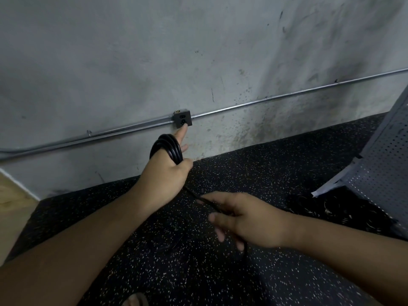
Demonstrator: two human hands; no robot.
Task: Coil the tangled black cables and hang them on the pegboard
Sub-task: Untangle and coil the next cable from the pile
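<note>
Workshop with concrete wall (154,51), conduit (220,110) and pegboard (379,155)

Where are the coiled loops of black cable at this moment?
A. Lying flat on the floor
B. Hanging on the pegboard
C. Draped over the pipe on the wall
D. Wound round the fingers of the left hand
D: the cable loops circle the fingers of the left hand, thumb against them, while the right hand pinches the trailing strand.
</note>
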